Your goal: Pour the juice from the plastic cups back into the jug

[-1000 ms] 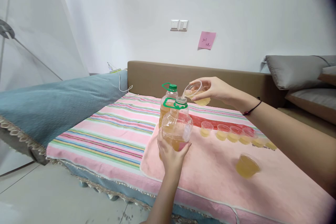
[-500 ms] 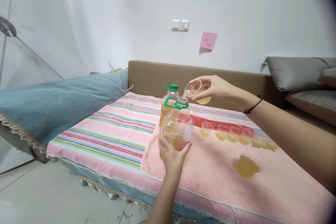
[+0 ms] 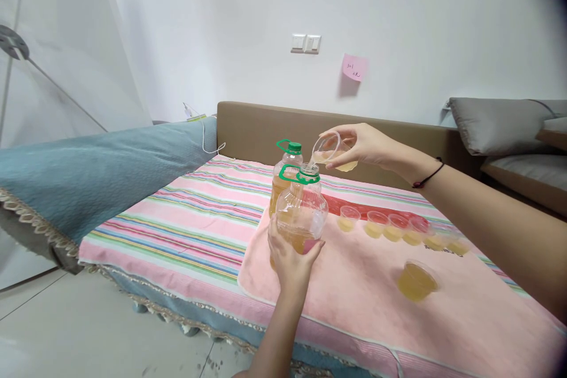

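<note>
My left hand (image 3: 292, 254) is wrapped round the lower body of a clear plastic bottle (image 3: 302, 208), which stands upright with its mouth uncapped and a green carry ring at its neck. Yellowish liquid fills its lower part. Above the mouth, my right hand (image 3: 361, 144) grips a clear plastic cup (image 3: 330, 152) tilted to the left. Pale yellow liquid runs from the cup's rim into the bottle neck. Just behind stands a second bottle (image 3: 281, 183) with a green cap, partly hidden by the first.
Several clear cups of yellow liquid (image 3: 374, 229) form a row on the pink mat (image 3: 354, 295), right of the bottles. A fuller cup (image 3: 416, 282) sits nearer me. Striped cloth (image 3: 177, 224) covers the bed, with a brown headboard (image 3: 257, 127) behind and grey pillows (image 3: 505, 124) at right.
Liquid still pours from the tilted cup. Both hands keep almost the same positions, and the view has shifted very slightly.
</note>
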